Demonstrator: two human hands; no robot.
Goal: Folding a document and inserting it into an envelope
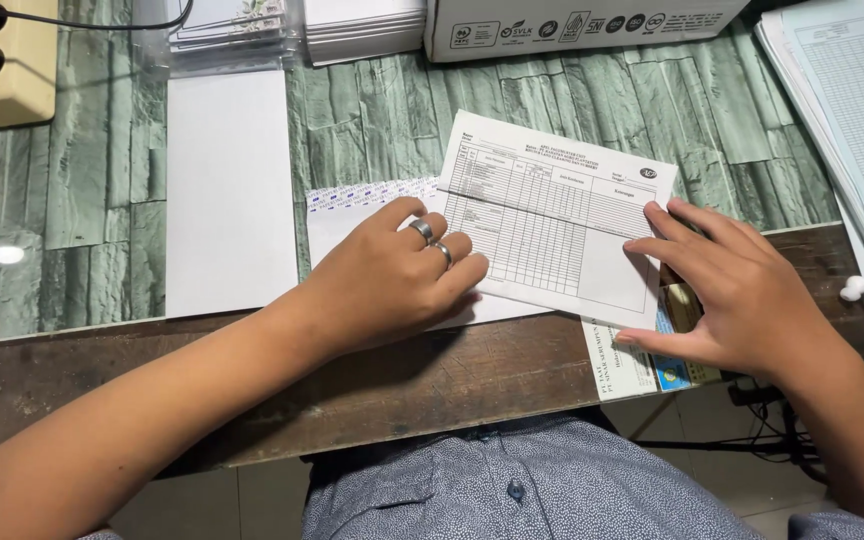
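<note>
Surface point(82, 200): stone-patterned sheet under glass, bare wooden strip left along the near edge. Open room is seen at left; the back and right edges are crowded by one white box point(582, 25) and one paper stack point(852, 130). One blank white sheet point(230, 190) is laid flat left of centre. One printed form point(552, 215), folded, is set at centre, tilted, over one envelope point(352, 205). Left hand point(392, 280), two rings worn, is pressed flat on the form's left edge, fingers loosely curled, nothing gripped. Right hand point(722, 290) is spread open, fingertips laid on the form's right edge.
</note>
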